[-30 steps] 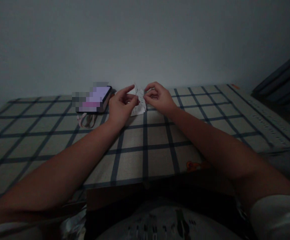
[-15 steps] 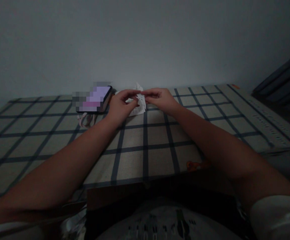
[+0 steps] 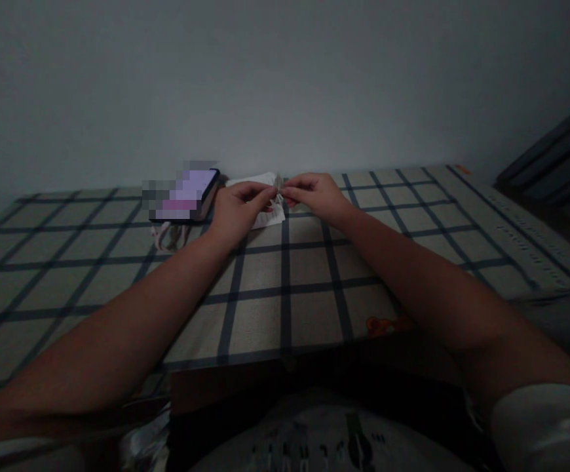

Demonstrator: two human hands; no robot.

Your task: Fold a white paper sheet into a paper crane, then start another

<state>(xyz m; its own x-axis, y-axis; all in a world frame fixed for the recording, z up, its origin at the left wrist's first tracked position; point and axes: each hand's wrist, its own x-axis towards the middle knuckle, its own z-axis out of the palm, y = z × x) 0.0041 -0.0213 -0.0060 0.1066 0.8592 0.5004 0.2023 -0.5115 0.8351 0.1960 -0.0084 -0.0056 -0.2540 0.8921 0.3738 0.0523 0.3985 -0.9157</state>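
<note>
My left hand (image 3: 243, 202) is closed in a pinch, thumb against fingers, over a printed white paper (image 3: 271, 216). Facing it from the right, my right hand (image 3: 312, 192) pinches too, and the fingertips of both hands almost meet. Between them is a small, pale, crumpled piece (image 3: 279, 185), gripped from either side; whether it is paper or film I cannot tell. The white paper lies on the checked cloth, partly hidden by my left hand.
A phone with a lit screen (image 3: 189, 193) rests tilted on a block-like stand left of my hands. A pale looped cable (image 3: 170, 236) lies before it. The checked tablecloth (image 3: 285, 301) runs back to a grey wall (image 3: 285, 85).
My left thumb and fingers have closed together, and both hands' fingertips now pinch the crumpled piece. The upright white paper between the hands has dropped lower and flatter.
</note>
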